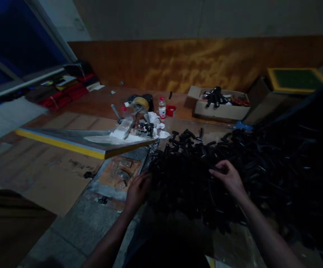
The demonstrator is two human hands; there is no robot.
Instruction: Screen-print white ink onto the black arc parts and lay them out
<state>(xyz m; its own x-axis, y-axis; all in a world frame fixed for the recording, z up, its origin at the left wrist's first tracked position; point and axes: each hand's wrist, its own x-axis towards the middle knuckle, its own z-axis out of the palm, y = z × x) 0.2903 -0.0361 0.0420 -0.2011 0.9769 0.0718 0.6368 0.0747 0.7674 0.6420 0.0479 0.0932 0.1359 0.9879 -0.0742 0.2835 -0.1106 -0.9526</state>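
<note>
A large heap of black, curved, handle-like pieces [183, 178] spreads in front of me. Over its middle, my right hand [230, 178] pinches one black handle-like piece [218, 170] between thumb and fingers. At the heap's left edge is my left hand [137, 191], its fingers curled in. Whatever those fingers hold, if anything, is lost in the dark. Left of the heap, a yellow-edged board [66, 143] carries a white smear of powder or paste, with a flat tool [130, 128] lying on it.
Behind the board stand a tape roll [141, 104] and a clear bottle with a red cap [162, 108], near crumpled white paper [153, 120]. An open cardboard box [222, 109] holds black items at the back right. Flat cardboard [52, 178] lies at the left.
</note>
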